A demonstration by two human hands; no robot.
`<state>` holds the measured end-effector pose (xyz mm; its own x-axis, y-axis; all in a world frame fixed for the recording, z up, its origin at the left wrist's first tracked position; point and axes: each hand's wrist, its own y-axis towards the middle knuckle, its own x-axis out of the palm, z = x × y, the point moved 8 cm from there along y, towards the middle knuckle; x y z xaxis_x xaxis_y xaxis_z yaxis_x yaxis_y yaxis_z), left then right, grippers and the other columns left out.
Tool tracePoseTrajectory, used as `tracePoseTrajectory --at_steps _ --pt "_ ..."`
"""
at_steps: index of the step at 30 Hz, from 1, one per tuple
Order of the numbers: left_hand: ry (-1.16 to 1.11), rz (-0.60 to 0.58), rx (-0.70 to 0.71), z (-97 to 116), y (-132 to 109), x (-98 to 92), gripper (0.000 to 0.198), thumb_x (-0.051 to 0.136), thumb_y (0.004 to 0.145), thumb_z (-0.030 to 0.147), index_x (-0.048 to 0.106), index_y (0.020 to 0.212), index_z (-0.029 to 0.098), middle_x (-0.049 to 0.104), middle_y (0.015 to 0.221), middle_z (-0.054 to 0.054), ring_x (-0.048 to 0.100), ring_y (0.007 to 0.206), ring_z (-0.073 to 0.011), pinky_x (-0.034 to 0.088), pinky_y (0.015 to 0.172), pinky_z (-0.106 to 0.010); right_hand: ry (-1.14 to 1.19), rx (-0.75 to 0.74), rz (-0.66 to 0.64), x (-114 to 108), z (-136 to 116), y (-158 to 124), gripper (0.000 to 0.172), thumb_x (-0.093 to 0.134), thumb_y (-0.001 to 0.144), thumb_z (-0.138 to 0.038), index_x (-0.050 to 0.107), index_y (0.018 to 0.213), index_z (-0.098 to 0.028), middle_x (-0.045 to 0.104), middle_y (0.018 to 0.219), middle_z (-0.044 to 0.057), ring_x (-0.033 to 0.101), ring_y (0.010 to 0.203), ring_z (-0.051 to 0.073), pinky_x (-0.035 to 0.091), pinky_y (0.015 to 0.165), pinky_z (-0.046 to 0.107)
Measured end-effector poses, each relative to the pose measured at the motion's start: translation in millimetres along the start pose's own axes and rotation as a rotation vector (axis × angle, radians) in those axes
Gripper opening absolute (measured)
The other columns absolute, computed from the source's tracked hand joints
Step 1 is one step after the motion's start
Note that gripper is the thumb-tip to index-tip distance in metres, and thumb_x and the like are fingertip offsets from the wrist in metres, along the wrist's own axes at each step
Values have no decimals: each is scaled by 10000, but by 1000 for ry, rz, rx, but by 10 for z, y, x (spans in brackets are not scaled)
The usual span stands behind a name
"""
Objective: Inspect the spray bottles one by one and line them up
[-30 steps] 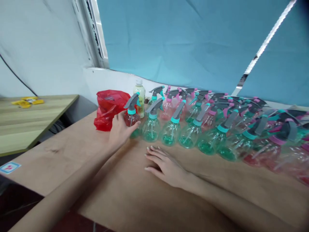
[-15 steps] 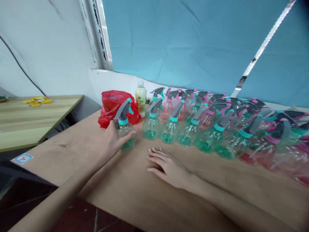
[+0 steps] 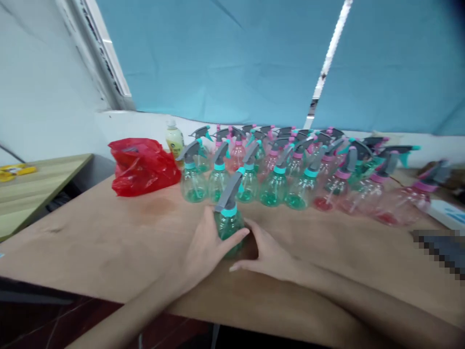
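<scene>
A clear green spray bottle (image 3: pixel 229 222) with a grey and turquoise trigger head stands near the table's front, its nozzle pointing away to the right. My left hand (image 3: pixel 208 246) is wrapped round its body from the left, thumb across the front. On the bottle's other side my right hand (image 3: pixel 271 256) is curved with thumb and fingers apart. Its fingertips come close behind the bottle; whether they touch it cannot be seen. Beyond both hands, green spray bottles (image 3: pixel 273 188) form a front row, with pink spray bottles (image 3: pixel 330 190) to their right and more of both colours behind.
A crumpled red plastic bag (image 3: pixel 143 167) lies on the table (image 3: pixel 90 232) at left, beside a bottle with a white cap (image 3: pixel 175 139). Blue sheeting (image 3: pixel 225 63) covers the wall behind. At right are a white box (image 3: pixel 448 215) and a pixelated dark object (image 3: pixel 441 248).
The spray bottle in my left hand has moved from beside the red bag to the front middle of the table. My right hand has come up beside it. The view has swung right.
</scene>
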<state>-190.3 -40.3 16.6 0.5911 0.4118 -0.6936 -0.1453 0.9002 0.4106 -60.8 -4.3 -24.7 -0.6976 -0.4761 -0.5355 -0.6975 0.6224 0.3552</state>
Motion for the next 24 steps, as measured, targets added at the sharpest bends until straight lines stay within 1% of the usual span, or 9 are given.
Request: tracePoseTrajectory --at_steps 2,4,6,8,12,16,18,21,24 --pt "-64 -75 -6 161 27 224 634 628 787 555 363 1241 200 549 1181 -124 546 1125 -338 484 886 -502 58 38 70 -169 78 -96 914 771 675 -456 274 1417 -260 445 1422 123 439 1301 299 392 1045 511" --pt "-146 -176 26 328 60 433 578 591 827 536 356 1243 211 520 1239 -132 521 1165 -321 482 902 -484 85 71 136 -339 144 -184 900 783 663 -441 298 1394 -239 461 1397 137 466 1274 305 411 1026 514" --pt "-197 -261 62 467 106 589 528 552 859 523 361 1245 218 503 1262 -134 504 1184 -311 472 919 -485 87 101 172 -487 199 -262 917 803 637 -427 306 1381 -228 461 1391 141 467 1269 305 418 1021 511" --pt "-215 -311 93 575 179 687 527 541 867 519 363 1261 219 504 1253 -133 502 1177 -306 458 933 -498 81 123 188 -613 251 -328 932 817 618 -416 305 1375 -228 452 1395 138 460 1274 302 420 1024 508" --pt "-256 -350 174 819 376 784 499 605 837 458 435 1242 220 536 1224 -106 523 1141 -287 451 942 -487 75 120 193 -782 331 -405 931 820 614 -414 305 1367 -229 456 1392 134 460 1278 303 409 1036 523" --pt "-412 -353 225 1087 570 830 539 661 802 407 454 1281 275 595 1187 -55 587 1054 -260 497 885 -449 61 107 157 -820 356 -397 903 820 613 -433 340 1347 -220 493 1357 127 473 1268 303 424 1029 505" --pt "-509 -372 225 1182 648 859 517 659 802 402 479 1273 287 624 1147 -42 609 1030 -255 521 854 -426 42 73 143 -821 320 -368 889 810 627 -442 344 1352 -225 484 1365 123 450 1289 306 408 1046 503" --pt "-576 -432 209 1255 733 922 400 618 821 383 548 1199 271 642 1106 -35 631 998 -244 539 836 -403 6 19 159 -844 263 -324 1004 802 629 -460 234 1425 -234 411 1428 129 379 1341 308 372 1076 499" --pt "-552 -433 199 1257 799 951 342 561 817 312 583 1155 268 669 1006 -30 655 900 -224 550 800 -391 -43 56 173 -880 302 -302 1120 807 594 -504 151 1460 -233 386 1444 142 378 1340 318 375 1072 495"
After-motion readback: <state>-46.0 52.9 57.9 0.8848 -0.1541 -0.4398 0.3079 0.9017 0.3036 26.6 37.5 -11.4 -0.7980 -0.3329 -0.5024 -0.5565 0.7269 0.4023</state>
